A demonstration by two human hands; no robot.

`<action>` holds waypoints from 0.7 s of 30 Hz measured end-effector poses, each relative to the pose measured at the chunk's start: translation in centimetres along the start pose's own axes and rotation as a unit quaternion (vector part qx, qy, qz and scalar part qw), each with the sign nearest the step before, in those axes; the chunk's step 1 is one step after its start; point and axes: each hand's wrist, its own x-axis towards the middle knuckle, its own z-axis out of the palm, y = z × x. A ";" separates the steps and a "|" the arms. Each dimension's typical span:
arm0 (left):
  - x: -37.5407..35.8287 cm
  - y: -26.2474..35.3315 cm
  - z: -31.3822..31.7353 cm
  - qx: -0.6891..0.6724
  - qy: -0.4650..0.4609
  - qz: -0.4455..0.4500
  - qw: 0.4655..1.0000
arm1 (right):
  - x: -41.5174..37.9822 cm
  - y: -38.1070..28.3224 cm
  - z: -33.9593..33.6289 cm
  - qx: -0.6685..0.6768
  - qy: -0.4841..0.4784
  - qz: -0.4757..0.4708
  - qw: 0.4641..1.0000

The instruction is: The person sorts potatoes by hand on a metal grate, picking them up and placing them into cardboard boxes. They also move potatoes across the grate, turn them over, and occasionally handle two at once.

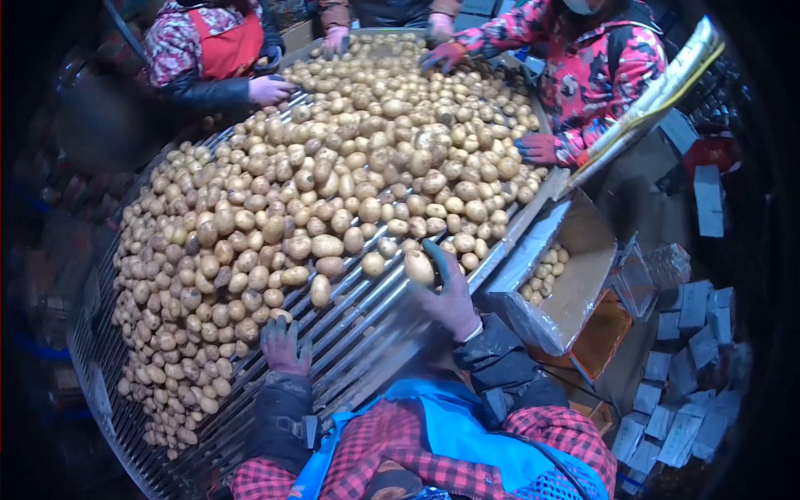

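Many potatoes (pixel 333 175) lie heaped on a slatted metal table (pixel 350 325). My left hand (pixel 286 344), in a pink and grey glove, rests at the near edge of the heap, its fingers spread and touching a potato at their tips. My right hand (pixel 450 292), gloved alike, is raised over the slats at the heap's near right edge. Its thumb and fingers are apart around a large potato (pixel 419 267); whether they touch it is unclear. A few single potatoes lie on the slats between my hands.
Three people in gloves work along the far side, hands at the potatoes. A lined cardboard box (pixel 583 283) with potatoes inside stands at the right edge. A long wrapped pole (pixel 650 104) slants above it. Many small boxes (pixel 683 417) cover the floor at the lower right.
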 end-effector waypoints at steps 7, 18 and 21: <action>-0.2 -0.1 0.3 0.015 0.004 0.002 1.000 | -1.7 -1.9 -4.1 -0.204 0.097 -0.076 0.971; 0.3 0.3 -0.2 0.007 -0.022 -0.020 1.000 | -2.9 3.7 -14.0 -0.432 0.103 0.026 0.896; 0.1 0.2 0.0 0.000 0.010 -0.009 1.000 | 1.8 -0.5 -3.6 -0.284 -0.079 -0.001 0.955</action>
